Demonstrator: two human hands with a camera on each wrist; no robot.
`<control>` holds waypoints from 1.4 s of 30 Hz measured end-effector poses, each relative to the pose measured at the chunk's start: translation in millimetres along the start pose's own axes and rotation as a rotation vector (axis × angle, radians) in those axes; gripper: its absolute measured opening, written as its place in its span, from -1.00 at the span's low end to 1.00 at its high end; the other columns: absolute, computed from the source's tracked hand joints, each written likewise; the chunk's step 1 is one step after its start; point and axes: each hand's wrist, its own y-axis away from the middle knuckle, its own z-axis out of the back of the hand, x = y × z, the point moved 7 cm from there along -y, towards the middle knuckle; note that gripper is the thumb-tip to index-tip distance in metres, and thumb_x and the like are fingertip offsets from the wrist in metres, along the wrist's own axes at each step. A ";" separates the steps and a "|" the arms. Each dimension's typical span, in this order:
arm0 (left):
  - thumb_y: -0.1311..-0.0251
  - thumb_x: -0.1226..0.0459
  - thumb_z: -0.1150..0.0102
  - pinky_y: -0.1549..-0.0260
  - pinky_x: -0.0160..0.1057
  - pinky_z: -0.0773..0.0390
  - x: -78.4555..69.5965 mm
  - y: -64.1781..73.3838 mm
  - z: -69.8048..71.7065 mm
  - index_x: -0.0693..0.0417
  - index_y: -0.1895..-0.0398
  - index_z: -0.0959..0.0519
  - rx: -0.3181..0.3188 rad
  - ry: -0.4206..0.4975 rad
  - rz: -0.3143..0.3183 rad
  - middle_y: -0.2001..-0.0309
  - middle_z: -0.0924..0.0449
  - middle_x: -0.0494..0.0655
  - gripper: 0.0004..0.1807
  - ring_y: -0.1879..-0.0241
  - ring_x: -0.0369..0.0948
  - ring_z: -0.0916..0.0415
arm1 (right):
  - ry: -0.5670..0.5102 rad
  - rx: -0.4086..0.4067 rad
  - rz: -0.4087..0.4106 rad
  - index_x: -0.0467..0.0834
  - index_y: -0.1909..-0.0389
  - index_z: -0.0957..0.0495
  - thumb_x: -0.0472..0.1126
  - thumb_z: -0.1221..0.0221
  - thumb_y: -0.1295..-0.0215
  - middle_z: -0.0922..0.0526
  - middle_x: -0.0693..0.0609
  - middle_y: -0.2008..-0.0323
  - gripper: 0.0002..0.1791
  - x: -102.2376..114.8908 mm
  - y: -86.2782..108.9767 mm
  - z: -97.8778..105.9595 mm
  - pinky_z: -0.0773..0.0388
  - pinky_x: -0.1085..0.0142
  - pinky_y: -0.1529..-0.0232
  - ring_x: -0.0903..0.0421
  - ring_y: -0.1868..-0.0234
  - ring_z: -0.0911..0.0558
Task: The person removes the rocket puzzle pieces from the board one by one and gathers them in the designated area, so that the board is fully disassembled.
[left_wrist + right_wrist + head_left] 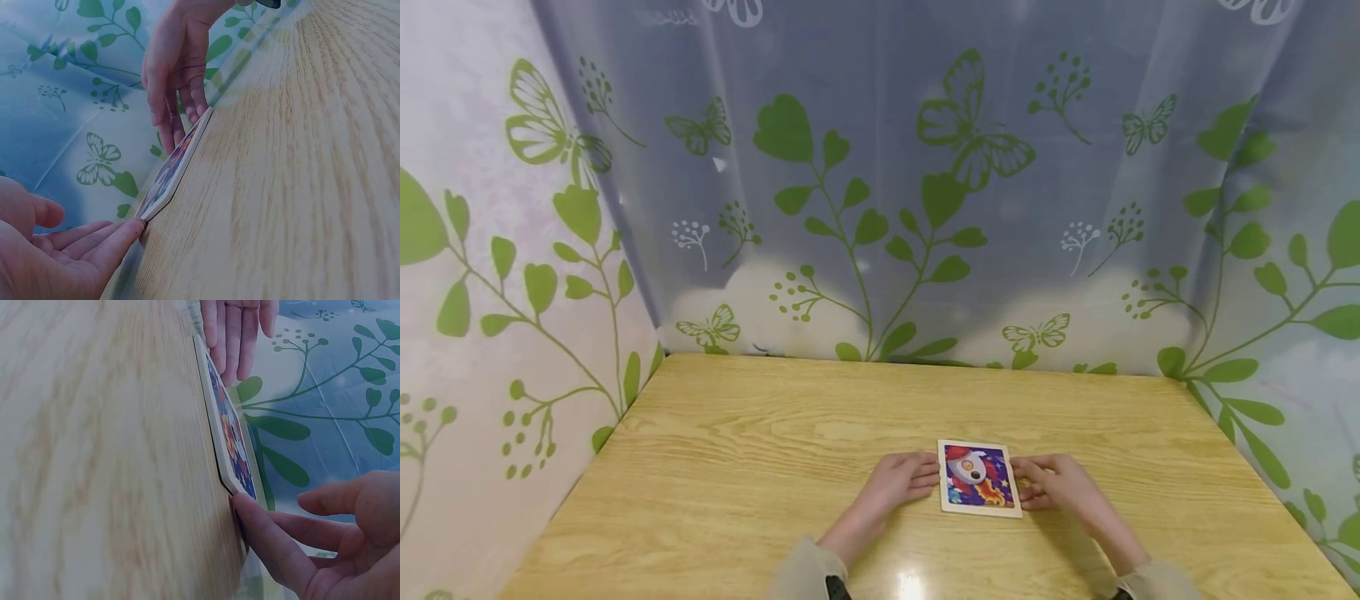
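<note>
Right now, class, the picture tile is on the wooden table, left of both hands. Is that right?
"Left of both" is wrong: the head view shows the picture tile on the wooden table, between the left hand and right hand.

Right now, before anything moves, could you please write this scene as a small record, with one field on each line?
item: square picture tile with pale border, lying flat
surface: wood-grain table
left hand: fingers extended, touching the tile's left edge
right hand: fingers touching the tile's right edge
clothing: pale sleeves
backdrop: curtain printed with green leaves and butterflies
</note>
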 end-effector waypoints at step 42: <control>-0.62 0.20 0.25 -0.15 -0.09 -0.58 -5.2 27.6 60.5 0.55 -0.32 -0.35 -0.006 -0.008 0.027 -0.27 -0.47 0.40 -0.47 -0.22 0.13 -0.54 | 0.007 0.106 0.090 -0.55 -0.22 -0.44 -0.28 -0.05 -0.53 -0.70 -0.23 0.09 -0.56 27.7 -9.1 -54.2 -0.74 0.19 0.35 0.13 0.43 -0.68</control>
